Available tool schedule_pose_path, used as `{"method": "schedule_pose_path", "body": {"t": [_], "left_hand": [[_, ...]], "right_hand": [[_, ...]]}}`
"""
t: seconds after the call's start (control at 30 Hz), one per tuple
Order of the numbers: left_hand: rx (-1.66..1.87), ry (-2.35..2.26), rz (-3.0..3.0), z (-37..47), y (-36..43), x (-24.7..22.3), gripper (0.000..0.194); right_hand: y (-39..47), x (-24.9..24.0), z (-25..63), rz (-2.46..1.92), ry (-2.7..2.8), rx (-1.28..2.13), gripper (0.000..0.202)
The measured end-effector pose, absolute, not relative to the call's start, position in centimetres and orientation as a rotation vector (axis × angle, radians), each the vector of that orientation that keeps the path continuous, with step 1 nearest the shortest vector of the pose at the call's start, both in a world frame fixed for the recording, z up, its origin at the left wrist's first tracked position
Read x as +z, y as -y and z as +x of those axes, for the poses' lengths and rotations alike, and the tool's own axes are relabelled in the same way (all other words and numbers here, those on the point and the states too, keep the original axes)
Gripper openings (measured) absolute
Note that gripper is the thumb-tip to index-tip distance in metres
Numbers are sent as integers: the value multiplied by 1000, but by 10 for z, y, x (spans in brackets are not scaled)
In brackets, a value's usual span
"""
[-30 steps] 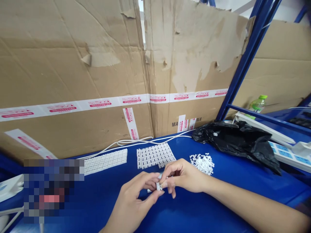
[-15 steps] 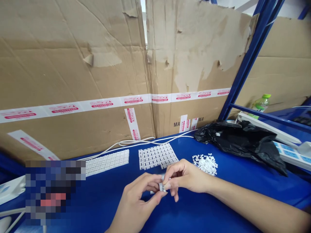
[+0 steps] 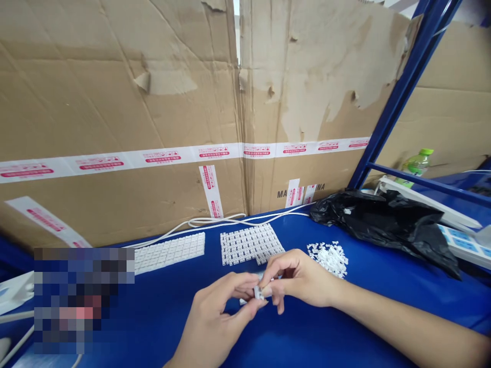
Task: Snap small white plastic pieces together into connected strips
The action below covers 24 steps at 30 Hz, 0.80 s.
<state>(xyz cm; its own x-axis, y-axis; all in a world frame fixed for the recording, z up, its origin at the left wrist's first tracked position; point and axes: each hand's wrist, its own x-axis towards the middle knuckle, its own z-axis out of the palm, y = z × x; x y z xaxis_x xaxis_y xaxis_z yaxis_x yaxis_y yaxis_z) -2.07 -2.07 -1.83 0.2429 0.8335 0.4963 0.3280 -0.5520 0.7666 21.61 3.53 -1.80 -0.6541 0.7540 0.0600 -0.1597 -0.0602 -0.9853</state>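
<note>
A small white plastic piece (image 3: 258, 293) is pinched between the fingertips of my left hand (image 3: 220, 312), which is closed on it. My right hand (image 3: 297, 276) is closed too, its thumb and index finger gripping the same piece from the right; whether they hold a second tiny part, I cannot make out. Another white bit (image 3: 243, 302) lies on the table just beneath my left fingers. Behind my hands lies a block of white plastic pieces in tidy rows (image 3: 249, 244). Right of it is a loose pile of tiny white parts (image 3: 329, 257).
On the blue table (image 3: 153, 317), a second white array (image 3: 171, 251) lies at the left. White cables (image 3: 195, 222) run along the cardboard wall (image 3: 184, 117). A black plastic bag (image 3: 383, 220) and power strip (image 3: 460, 240) are at right. A blurred patch covers the left.
The view has shifted slightly. Both hands stay together around the small white piece, with only slight finger movement; the arrays and pile are unchanged.
</note>
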Motion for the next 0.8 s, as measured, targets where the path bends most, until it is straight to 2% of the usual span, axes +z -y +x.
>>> {"method": "schedule_pose_path", "body": {"t": [0.23, 0.53, 0.8], "left_hand": [[1255, -1032, 2099, -22, 18, -22, 27], [1363, -1043, 2111, -24, 11, -14, 14], [1368, -1136, 2021, -23, 7, -15, 6]], "right_hand": [[-33, -21, 214, -755, 1554, 1745, 38], [-47, -16, 221, -866, 1466, 1732, 48], [-58, -10, 233, -946, 1317, 1692, 45]]}}
